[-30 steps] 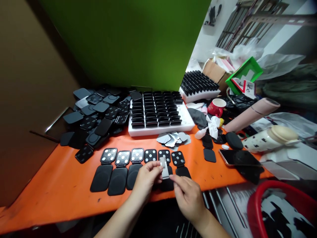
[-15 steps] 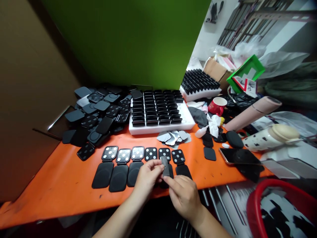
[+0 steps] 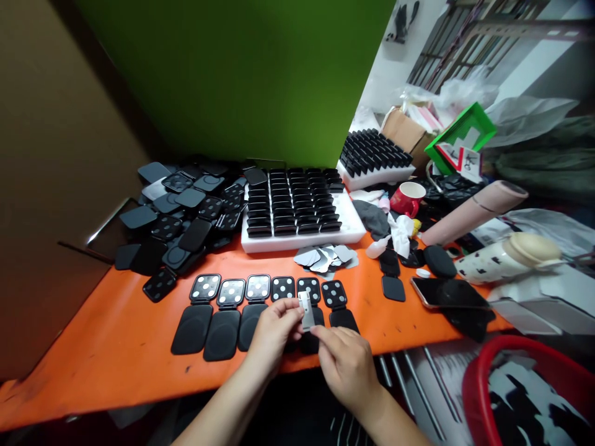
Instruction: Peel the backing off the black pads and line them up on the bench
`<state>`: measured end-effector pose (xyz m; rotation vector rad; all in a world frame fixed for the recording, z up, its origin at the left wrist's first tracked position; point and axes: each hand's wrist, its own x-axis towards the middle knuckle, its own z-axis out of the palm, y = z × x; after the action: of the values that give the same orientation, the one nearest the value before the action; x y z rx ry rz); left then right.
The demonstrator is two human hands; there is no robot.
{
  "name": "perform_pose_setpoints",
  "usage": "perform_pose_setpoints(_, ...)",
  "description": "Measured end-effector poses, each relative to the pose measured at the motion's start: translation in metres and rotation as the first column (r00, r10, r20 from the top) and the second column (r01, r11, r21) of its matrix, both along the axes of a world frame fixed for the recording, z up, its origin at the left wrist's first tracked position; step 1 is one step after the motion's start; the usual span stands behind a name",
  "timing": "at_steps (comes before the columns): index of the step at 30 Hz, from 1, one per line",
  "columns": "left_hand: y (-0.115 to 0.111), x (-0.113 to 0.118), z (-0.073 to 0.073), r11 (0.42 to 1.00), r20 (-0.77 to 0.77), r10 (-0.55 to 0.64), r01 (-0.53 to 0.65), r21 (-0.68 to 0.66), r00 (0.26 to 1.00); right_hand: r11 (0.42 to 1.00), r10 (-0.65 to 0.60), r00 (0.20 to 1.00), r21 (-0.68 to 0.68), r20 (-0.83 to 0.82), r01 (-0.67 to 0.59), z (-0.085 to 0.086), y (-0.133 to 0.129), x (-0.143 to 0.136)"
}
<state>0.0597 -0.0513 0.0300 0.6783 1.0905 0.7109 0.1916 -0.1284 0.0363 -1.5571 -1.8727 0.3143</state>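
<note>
My left hand [image 3: 277, 325] pinches a small silver metal plate [image 3: 306, 314] between thumb and fingers, upright above the row. My right hand [image 3: 346, 359] has its fingers curled, with the index fingertip at the plate's lower end; its thumb tip is partly hidden. Beneath and around my hands lies a row of hinged black folding pads [image 3: 222, 334]. Their upper squares [image 3: 206, 287] carry round silver dots, and the lower halves are plain black. My hands cover part of the pads at the middle right.
Flat grey plates [image 3: 323, 257] lie piled behind the row. A white foam tray [image 3: 302, 241] holds upright black pads, with a heap of black pads [image 3: 179, 217] to its left. A phone [image 3: 450, 292], red mug [image 3: 408, 199] and flasks stand right. A red basin [image 3: 478, 371] is below.
The metal plate has tilted in my left hand, so its face now looks brighter. My right hand has shifted slightly at its lower end.
</note>
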Motion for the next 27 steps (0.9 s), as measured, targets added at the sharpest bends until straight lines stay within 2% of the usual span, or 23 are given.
perform_pose_setpoints(3,0.001,-0.001,0.0,1.0,-0.022,0.012,-0.012,0.002,1.0,0.98,-0.162,0.952,-0.156,-0.26,0.124,-0.003,0.001,0.0)
perform_pose_setpoints(5,0.001,-0.001,0.0,1.0,-0.033,0.021,-0.021,0.005,0.999,0.931,-0.282,0.847,-0.34,-0.451,0.129,-0.006,0.002,-0.002)
perform_pose_setpoints(7,0.002,-0.001,0.0,1.0,-0.039,0.025,-0.025,0.007,0.999,0.878,-0.363,0.737,-0.474,-0.57,0.067,-0.007,0.004,-0.006)
perform_pose_setpoints(9,0.002,-0.001,0.0,1.0,-0.042,0.026,-0.025,0.009,0.999,0.836,-0.401,0.652,-0.548,-0.643,-0.026,-0.006,0.007,-0.01)
perform_pose_setpoints(12,0.001,0.0,0.0,1.0,-0.038,0.019,-0.018,0.015,0.999,0.778,-0.428,0.531,-0.597,-0.731,-0.196,-0.004,0.012,-0.017)
perform_pose_setpoints(14,0.0,0.001,0.0,1.0,-0.031,0.014,-0.013,0.021,0.999,0.764,-0.439,0.492,-0.6,-0.752,-0.236,-0.003,0.016,-0.02)
perform_pose_setpoints(19,0.001,0.002,-0.001,1.0,0.0,0.008,-0.008,0.024,1.0,0.784,-0.448,0.511,-0.598,-0.734,-0.17,-0.005,0.018,-0.02)
perform_pose_setpoints(21,0.001,0.002,0.0,1.0,0.017,0.008,-0.009,0.014,1.0,0.797,-0.463,0.533,-0.596,-0.708,-0.099,-0.006,0.017,-0.018)
perform_pose_setpoints(23,0.001,0.003,0.002,1.0,0.029,0.009,-0.009,-0.001,1.0,0.834,-0.456,0.634,-0.548,-0.625,0.06,-0.006,0.017,-0.015)
perform_pose_setpoints(25,-0.001,0.005,0.005,0.999,0.07,0.005,-0.003,-0.032,0.998,0.897,-0.391,0.811,-0.377,-0.435,0.231,-0.004,0.018,-0.012)
perform_pose_setpoints(26,-0.003,0.006,0.007,0.999,0.114,0.003,0.003,-0.054,0.994,0.93,-0.333,0.892,-0.261,-0.306,0.258,-0.002,0.018,-0.011)
perform_pose_setpoints(27,-0.004,0.006,0.008,0.997,0.167,0.007,0.006,-0.077,0.986,0.959,-0.259,0.95,-0.163,-0.176,0.232,0.0,0.018,-0.01)
